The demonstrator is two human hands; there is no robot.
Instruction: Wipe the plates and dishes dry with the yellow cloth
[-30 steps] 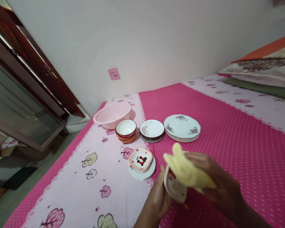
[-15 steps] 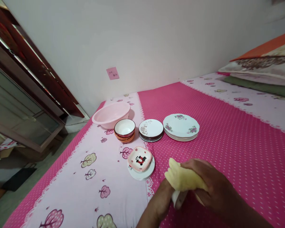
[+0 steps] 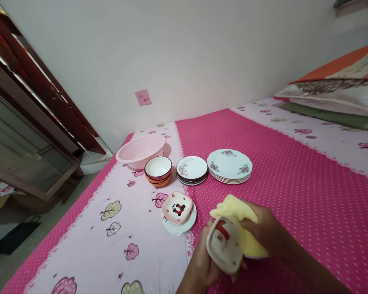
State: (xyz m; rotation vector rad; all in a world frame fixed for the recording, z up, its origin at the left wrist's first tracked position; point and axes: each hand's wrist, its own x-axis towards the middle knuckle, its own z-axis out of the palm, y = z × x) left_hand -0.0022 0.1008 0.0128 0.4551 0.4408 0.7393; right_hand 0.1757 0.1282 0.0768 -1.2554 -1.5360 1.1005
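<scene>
Square dish (image 3: 225,249) is lying in the left hand (image 3: 202,261), at five o'clock in the view, tilting its printed inside upward above the pink bedspread (image 3: 300,183). Taking that dish as the clock's centre, a pink basin (image 3: 135,152) is sitting at ten o'clock with a stack of bowls (image 3: 158,168) just beside it. A stack of large plates (image 3: 230,165) is standing at twelve, a stack of smaller plates (image 3: 191,168) at eleven. Nearer, also at ten, a second square dish (image 3: 177,207) is resting on a round plate (image 3: 184,228).

The right hand (image 3: 263,228), between two and three, is bunching a yellow cloth (image 3: 233,208) against the dish's far side; the step in hand seems to be wiping. Its fingers are curling over the fabric, partly hidden. The left thumb is pressing near the rim; the dish is hiding most other fingers, so their spacing cannot be told. Another stroke would be calling for a steady left grip and cloth following the curved wall.
</scene>
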